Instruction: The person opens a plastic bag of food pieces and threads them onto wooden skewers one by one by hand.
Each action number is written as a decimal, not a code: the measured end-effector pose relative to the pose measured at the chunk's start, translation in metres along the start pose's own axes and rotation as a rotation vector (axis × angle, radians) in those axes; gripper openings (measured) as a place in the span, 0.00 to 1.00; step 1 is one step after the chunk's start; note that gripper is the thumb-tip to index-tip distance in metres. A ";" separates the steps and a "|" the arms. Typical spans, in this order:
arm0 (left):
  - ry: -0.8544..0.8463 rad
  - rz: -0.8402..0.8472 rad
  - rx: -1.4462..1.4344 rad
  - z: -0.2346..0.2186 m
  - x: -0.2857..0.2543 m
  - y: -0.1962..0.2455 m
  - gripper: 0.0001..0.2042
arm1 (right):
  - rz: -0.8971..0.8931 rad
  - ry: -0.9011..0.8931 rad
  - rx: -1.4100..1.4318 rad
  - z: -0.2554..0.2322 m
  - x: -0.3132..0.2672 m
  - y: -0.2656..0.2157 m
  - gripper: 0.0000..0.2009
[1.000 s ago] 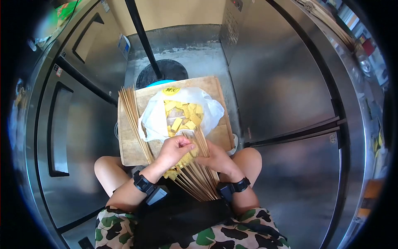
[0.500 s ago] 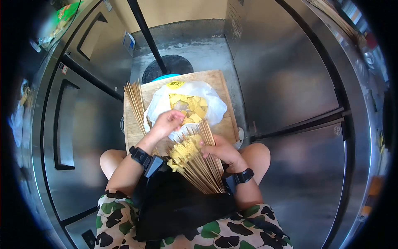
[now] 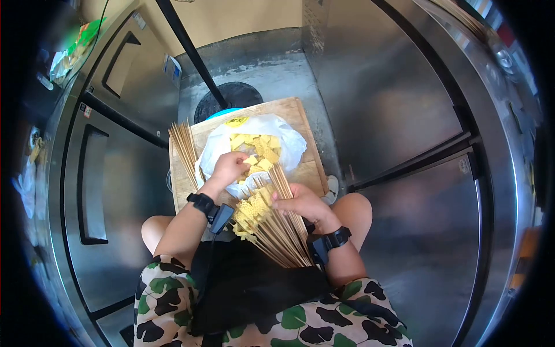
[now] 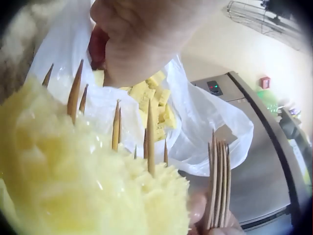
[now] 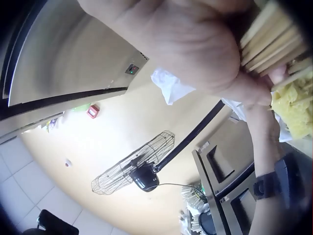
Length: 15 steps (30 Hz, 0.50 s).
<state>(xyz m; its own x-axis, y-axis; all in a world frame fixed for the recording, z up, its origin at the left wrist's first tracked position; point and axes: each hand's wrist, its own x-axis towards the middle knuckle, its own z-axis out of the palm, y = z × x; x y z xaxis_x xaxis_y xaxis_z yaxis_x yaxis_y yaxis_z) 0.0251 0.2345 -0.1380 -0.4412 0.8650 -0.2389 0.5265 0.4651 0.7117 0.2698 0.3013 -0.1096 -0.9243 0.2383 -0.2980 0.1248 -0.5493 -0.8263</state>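
My left hand [image 3: 229, 168] reaches over the white plastic bag [image 3: 217, 147], thumb and fingertips pinching a flat yellow food piece [image 3: 250, 160]. Several similar yellow pieces [image 3: 269, 155] fill the bag. My right hand [image 3: 307, 202] grips a bundle of bare bamboo skewers [image 3: 281, 182], points up. Beside it, loaded skewers [image 3: 272, 240] fan down toward my lap, threaded near their tips with pale yellow, honeycomb-textured pieces [image 3: 251, 209]. Sharp tips stick out past these skewered pieces [image 4: 98, 171] in the left wrist view. There, the left fingertips are partly hidden by the hand.
Bag and hands are over a wooden board [image 3: 292, 110]. More bare skewers [image 3: 184, 147] lie along its left side. Steel refrigerators stand at left [image 3: 107, 173] and right [image 3: 399, 115]. A black pole [image 3: 191, 52] rises from a round base [image 3: 243, 92] behind the board.
My left hand has moved from the skewers forward to the bag and now pinches a yellow piece. My right hand keeps its hold on the bare skewers.
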 end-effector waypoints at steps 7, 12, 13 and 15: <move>0.110 -0.121 -0.668 -0.017 -0.044 0.023 0.10 | 0.017 0.052 -0.001 0.006 0.001 0.002 0.04; 0.018 -0.119 -0.927 -0.023 -0.064 0.041 0.11 | 0.013 0.037 0.006 0.009 0.001 0.000 0.05; 0.029 -0.111 -0.956 -0.023 -0.065 0.043 0.12 | 0.015 0.028 0.003 0.009 0.001 -0.001 0.06; 0.050 -0.105 -1.015 -0.020 -0.068 0.043 0.14 | 0.027 0.011 0.005 0.008 0.002 -0.001 0.07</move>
